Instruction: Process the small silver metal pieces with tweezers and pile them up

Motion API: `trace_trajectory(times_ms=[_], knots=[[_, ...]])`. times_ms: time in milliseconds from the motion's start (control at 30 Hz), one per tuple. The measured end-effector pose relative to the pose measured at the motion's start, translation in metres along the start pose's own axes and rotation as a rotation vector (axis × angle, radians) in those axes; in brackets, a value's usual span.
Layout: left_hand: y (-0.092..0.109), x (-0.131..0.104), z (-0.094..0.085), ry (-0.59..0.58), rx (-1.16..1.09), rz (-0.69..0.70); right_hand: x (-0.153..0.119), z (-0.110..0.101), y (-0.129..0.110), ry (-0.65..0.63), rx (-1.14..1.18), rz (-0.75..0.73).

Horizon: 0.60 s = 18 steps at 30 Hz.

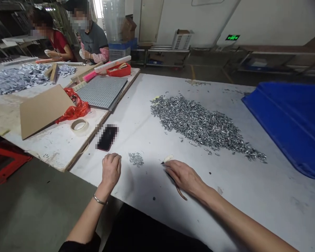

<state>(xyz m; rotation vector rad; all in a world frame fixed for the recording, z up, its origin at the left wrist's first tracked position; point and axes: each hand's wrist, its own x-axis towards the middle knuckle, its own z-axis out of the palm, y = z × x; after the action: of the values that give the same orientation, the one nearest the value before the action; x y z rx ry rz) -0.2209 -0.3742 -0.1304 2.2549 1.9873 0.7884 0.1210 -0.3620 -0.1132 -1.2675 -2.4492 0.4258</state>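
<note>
While right hand (185, 175) around tool (182, 194) — pale strips (123, 66), perhaps, in red box (120, 72)

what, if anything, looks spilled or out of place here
Some small metal pieces lie strayed from the large heap on the white table, as if spilled. A crumpled red bag looks untidy beside the cardboard.

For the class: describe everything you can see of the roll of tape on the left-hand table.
The roll of tape is a cream-coloured ring, slightly glossy, with a wide open centre. It lies flat on its side near the edge of the worn table, in front of the crumpled red bag. Nothing rests on it. Any print, and whether its end is loose, cannot be made out.
</note>
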Motion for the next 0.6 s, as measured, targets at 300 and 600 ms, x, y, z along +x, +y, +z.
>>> trace_trajectory(times_ms=[300,600], knots=[[0.042,0.025,0.014,-0.230,0.103,-0.257,-0.055,0.018,-0.006,0.031,-0.075,0.197],[0.050,0.023,0.009,-0.078,-0.052,-0.208,-0.049,0.031,-0.016,0.183,-0.032,0.351]])
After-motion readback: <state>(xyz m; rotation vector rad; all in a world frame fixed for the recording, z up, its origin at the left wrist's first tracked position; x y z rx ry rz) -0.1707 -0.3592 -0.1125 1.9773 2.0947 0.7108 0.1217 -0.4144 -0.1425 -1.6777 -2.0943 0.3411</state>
